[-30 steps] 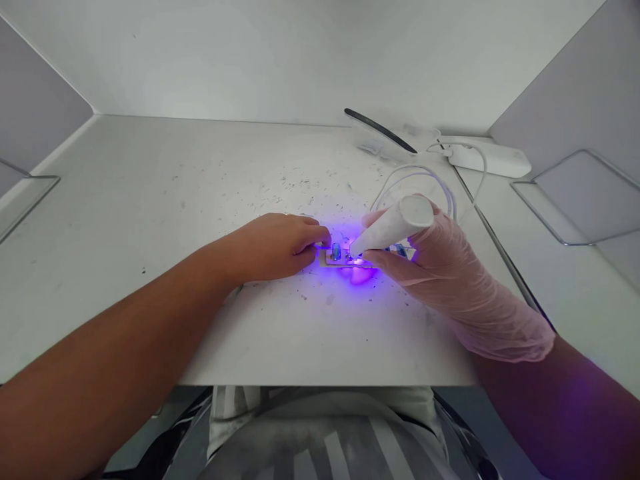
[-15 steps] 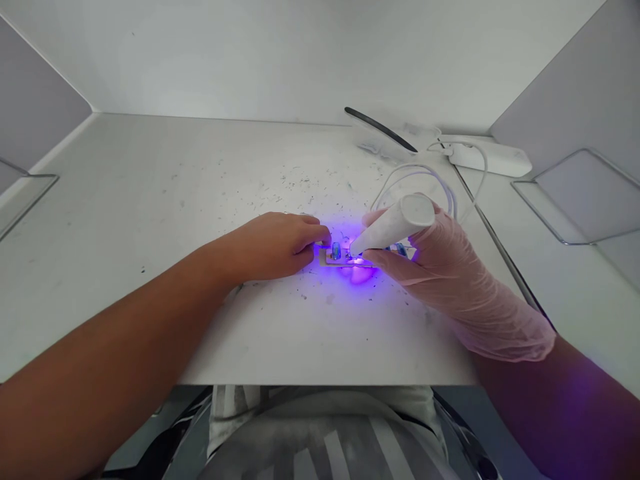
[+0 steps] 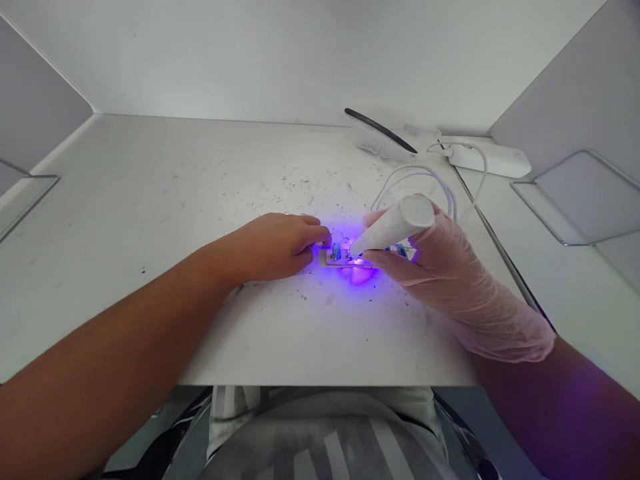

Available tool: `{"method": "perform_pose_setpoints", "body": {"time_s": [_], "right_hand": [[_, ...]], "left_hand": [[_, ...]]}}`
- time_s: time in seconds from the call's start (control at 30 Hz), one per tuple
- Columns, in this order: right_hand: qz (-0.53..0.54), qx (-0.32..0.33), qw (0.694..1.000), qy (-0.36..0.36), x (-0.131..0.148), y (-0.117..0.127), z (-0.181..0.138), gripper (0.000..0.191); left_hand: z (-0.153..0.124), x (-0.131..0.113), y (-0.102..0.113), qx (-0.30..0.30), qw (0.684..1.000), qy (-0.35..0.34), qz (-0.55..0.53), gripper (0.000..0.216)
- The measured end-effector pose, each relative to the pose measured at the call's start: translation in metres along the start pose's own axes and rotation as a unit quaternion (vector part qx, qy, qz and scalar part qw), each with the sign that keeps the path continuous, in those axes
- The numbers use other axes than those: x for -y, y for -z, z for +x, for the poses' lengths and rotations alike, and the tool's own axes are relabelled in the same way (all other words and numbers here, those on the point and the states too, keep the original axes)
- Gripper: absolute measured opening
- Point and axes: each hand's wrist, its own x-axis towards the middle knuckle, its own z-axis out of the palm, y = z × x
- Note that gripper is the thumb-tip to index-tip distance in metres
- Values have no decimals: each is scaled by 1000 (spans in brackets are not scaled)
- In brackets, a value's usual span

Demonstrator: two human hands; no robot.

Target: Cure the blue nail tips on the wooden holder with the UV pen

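My right hand (image 3: pixel 425 260), in a thin pinkish see-through glove, is closed around a white handheld UV lamp (image 3: pixel 395 223). The lamp slants down to the left, and its narrow lower end glows violet just over a narrow pale strip (image 3: pixel 323 259) on the table. Small glossy blue pieces, like false nails, stand on the strip; one blue piece (image 3: pixel 336 251) shows left of the lamp tip, and others are partly hidden by my right fingers. My bare left hand (image 3: pixel 280 247) rests on the table with curled fingers, its thumb and forefinger at the strip's left end.
Dark specks and crumbs litter the white table (image 3: pixel 125 200). A white cable (image 3: pixel 430 170) loops behind my right hand toward a white power strip (image 3: pixel 490 157). Beside it lies a clear plastic bag or box with a black curved nail file (image 3: pixel 380 129). Wire frames (image 3: pixel 550 200) stand at both sides.
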Motion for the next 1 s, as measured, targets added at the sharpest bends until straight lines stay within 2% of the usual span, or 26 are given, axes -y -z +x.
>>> {"method": "perform_pose_setpoints", "body": {"time_s": [0.2, 1.0], "right_hand": [[-14, -13, 999, 30, 0, 1, 1, 8], [-13, -4, 1000, 13, 0, 1, 0, 9]], "left_hand": [[0, -1, 1, 11, 1000, 5, -4, 31], [0, -1, 2, 10, 1000, 2, -5, 31]]}}
